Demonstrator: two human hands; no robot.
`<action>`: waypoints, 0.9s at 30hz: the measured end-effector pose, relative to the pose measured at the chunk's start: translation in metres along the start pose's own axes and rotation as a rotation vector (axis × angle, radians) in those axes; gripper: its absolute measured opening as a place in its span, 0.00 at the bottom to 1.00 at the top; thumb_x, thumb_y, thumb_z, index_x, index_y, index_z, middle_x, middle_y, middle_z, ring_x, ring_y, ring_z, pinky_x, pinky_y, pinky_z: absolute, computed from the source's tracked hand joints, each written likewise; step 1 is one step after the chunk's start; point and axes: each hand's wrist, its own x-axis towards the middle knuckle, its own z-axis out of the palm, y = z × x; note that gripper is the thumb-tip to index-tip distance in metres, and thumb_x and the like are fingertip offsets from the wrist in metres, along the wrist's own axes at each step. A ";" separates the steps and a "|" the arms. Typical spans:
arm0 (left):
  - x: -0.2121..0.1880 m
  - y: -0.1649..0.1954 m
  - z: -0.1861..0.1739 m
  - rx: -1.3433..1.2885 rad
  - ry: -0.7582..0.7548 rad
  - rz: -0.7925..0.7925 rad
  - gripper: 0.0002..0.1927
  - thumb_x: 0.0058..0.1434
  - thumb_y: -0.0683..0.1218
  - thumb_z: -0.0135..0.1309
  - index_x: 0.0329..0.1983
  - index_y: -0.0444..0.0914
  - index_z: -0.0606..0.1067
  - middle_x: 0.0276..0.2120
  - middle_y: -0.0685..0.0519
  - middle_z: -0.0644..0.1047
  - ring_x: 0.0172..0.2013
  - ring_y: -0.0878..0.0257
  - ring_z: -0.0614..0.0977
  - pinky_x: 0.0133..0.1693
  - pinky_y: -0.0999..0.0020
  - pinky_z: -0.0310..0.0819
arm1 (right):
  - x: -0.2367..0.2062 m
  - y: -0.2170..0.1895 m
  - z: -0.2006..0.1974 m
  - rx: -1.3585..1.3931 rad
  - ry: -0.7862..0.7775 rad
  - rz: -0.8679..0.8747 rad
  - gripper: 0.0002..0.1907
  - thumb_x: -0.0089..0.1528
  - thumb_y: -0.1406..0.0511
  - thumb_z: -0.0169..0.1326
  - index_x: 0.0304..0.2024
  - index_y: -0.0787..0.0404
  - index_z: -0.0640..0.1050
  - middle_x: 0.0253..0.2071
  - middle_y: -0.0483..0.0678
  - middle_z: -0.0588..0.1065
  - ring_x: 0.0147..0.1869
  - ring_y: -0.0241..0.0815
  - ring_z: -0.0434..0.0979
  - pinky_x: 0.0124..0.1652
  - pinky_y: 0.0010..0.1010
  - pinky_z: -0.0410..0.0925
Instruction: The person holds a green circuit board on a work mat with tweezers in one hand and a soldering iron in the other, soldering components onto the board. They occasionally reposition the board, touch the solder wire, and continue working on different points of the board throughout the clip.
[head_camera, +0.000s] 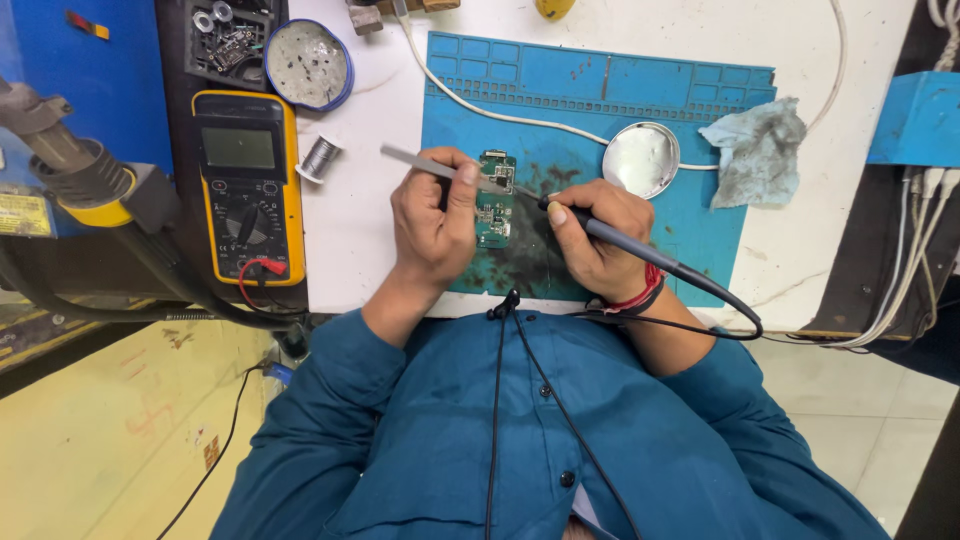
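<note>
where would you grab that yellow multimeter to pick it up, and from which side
Grip the yellow multimeter across its long yellow side edges, near the middle of the body, coming straight down from above. It lies flat, face up, so the two rubbery sides are the open grip faces. Stay off the lower end, where the red probe plug and its leads stick out, and mind the solder spool close to its right edge.

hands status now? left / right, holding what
Left hand: closed on metal tweezers, tips at the green circuit board.
Right hand: closed on the soldering iron, tip at the board.
</note>
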 end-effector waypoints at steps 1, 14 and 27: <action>0.006 0.007 -0.004 0.049 -0.005 0.012 0.07 0.76 0.43 0.50 0.43 0.34 0.74 0.31 0.49 0.77 0.30 0.59 0.79 0.34 0.64 0.72 | 0.001 0.001 0.000 0.014 0.005 0.002 0.04 0.67 0.69 0.59 0.39 0.65 0.79 0.32 0.50 0.77 0.32 0.43 0.77 0.33 0.31 0.67; 0.105 0.026 -0.023 0.898 -0.051 0.417 0.08 0.71 0.45 0.52 0.42 0.35 0.71 0.51 0.40 0.73 0.39 0.47 0.75 0.40 0.51 0.66 | -0.011 -0.007 -0.006 0.026 0.052 0.002 0.04 0.67 0.68 0.59 0.39 0.64 0.79 0.29 0.50 0.77 0.30 0.42 0.76 0.33 0.30 0.66; -0.002 0.008 -0.025 0.396 -0.044 0.192 0.11 0.78 0.48 0.50 0.52 0.35 0.77 0.61 0.43 0.76 0.54 0.45 0.82 0.56 0.57 0.76 | -0.010 0.003 -0.002 0.030 0.037 0.004 0.05 0.67 0.68 0.59 0.39 0.65 0.79 0.30 0.50 0.77 0.30 0.42 0.76 0.32 0.30 0.66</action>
